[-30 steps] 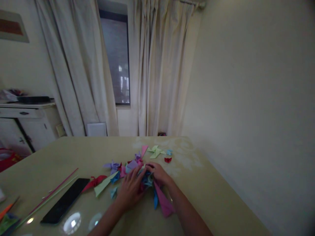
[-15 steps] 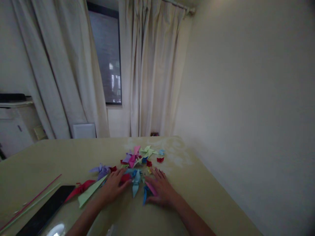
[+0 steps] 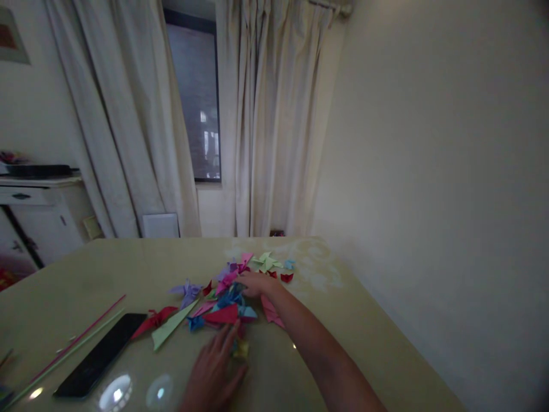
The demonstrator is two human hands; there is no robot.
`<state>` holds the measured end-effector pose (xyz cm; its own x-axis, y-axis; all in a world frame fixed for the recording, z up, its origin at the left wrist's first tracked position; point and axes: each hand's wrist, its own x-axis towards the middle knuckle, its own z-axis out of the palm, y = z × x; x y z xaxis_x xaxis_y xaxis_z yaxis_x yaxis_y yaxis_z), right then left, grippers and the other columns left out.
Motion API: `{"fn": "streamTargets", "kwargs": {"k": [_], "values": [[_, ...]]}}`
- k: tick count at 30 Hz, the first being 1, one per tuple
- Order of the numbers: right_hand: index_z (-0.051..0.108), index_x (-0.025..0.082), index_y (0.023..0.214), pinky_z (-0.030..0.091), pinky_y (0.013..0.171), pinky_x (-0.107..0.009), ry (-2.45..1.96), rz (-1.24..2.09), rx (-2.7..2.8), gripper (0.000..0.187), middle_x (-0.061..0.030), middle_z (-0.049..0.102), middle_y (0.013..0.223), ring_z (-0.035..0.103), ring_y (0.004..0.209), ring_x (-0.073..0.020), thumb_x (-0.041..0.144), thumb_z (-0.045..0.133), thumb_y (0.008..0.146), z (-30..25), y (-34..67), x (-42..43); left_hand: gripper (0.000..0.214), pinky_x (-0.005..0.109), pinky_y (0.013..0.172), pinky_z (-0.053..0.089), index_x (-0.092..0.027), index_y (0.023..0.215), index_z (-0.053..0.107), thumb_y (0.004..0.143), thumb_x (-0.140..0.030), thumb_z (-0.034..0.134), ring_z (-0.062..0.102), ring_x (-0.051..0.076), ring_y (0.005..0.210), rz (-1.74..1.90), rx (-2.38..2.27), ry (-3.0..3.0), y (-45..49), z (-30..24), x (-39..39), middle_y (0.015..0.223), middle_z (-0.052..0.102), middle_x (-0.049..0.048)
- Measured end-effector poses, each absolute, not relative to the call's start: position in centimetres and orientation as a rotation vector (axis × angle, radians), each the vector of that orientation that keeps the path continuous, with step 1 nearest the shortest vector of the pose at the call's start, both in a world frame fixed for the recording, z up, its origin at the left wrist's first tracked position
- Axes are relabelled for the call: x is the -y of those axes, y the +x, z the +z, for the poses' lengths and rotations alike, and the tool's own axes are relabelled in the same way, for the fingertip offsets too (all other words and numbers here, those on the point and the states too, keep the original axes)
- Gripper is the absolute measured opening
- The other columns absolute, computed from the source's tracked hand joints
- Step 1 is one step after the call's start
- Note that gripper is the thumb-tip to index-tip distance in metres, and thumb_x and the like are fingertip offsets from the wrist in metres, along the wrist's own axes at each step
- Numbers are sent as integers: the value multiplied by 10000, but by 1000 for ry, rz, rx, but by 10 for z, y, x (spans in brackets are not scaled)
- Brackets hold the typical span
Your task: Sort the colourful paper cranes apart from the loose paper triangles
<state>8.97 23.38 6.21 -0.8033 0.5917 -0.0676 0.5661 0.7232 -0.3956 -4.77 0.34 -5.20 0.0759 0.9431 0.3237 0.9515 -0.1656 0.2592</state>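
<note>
A heap of folded paper pieces in many colours lies on the table. My left hand (image 3: 214,363) is open at the heap's near side, fingers stretched forward and fingertips at a red folded piece (image 3: 223,314). A small yellow piece (image 3: 241,349) lies beside its fingers. My right hand (image 3: 253,283) reaches over the heap, fingers down at a pink origami piece (image 3: 227,281) and blue origami (image 3: 230,296). Its fingertips are partly lost among the paper, so I cannot tell its grip. A flat pink piece (image 3: 271,312) sits partly behind my right forearm.
Left of the heap lie a purple origami piece (image 3: 187,293), a red one (image 3: 155,321) and a long pale green piece (image 3: 174,326). A black phone-like slab (image 3: 100,355) and two thin sticks (image 3: 81,340) lie further left. Light green paper (image 3: 266,262) is at the back.
My right hand has moved forward and left across the heap. My left hand has drawn back toward me. Blue and red pieces are bunched closer together, and the view has turned slightly left.
</note>
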Motion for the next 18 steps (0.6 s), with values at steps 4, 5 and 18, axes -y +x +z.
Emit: {"fn": "streamTargets", "kwargs": {"k": [4,5,18], "values": [[786,279,1247,514,1048,-290,-850,712,2830,331,-15,765,1320,694,1220,-224,263,700,928,83,118,-238,783,544,1146,499,-300,1633,420,894,-387,667,569,382,1412,-520,1804,-2484,0,20,-61,1614,541,131],[788,276,1242,519,1035,-297,-885,711,2798,317,-16,772,1304,700,1205,-227,264,660,952,87,134,-240,757,544,1164,474,-292,1621,437,904,-382,663,554,375,1422,-513,1749,-2516,2,37,-77,1605,546,136],[428,158,1625,436,1126,-584,-1944,434,2179,679,-277,493,1587,523,1440,-416,525,484,1057,53,245,-279,797,541,1204,439,-312,1661,371,949,-611,567,522,373,1481,-327,2071,-2663,-81,56,-92,1688,451,123]]}}
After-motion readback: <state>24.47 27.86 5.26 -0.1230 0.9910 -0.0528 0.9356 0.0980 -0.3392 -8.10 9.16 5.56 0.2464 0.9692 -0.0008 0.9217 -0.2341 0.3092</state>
